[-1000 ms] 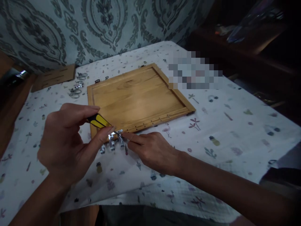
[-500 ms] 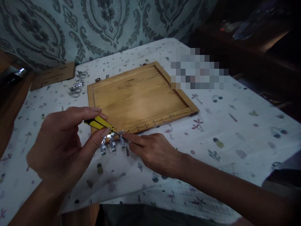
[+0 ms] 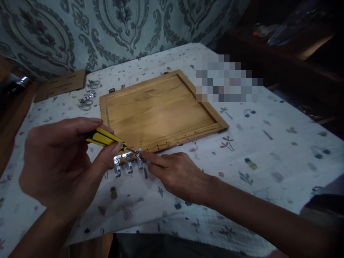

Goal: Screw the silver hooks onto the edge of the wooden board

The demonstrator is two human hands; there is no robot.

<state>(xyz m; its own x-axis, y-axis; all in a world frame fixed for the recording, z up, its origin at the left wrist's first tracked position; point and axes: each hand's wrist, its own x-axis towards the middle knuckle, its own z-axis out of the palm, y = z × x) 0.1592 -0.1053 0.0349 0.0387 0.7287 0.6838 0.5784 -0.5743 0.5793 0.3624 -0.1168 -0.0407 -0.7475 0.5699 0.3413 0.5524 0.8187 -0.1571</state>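
Three shiny metal brackets (image 3: 129, 165) are sitting in a row along the near edge of a wooden panel (image 3: 158, 107), around 7 to 8 o'clock from its middle. In the head view, the panel is lying on a counter (image 3: 268, 161) that's wearing a white cloth printed with pineapples, flamingos and such.

The left hand (image 3: 60, 163) is hanging out at 8 o'clock from the panel's middle, and its thumb and forefinger are closing snugly on the handle of a yellow-and-black screwdriver (image 3: 103, 137). The thin shaft is slanting down toward 4 o'clock, with its tip meeting the bracket nearest the right hand (image 3: 180, 173).

That right hand is coming in from 4 o'clock and its forefinger is reaching right up to that same bracket. The fingers are bunching close together, but can't tell if they're actually pinching anything.

A line of little dark holes is running along the panel's near edge toward 4 o'clock. Some loose metal fittings (image 3: 89, 94) are lying at 9 to 10 o'clock, with a piece of cardboard (image 3: 63, 86) sitting just past them. Something at 2 o'clock is showing up too pixelated to make out, sorry.
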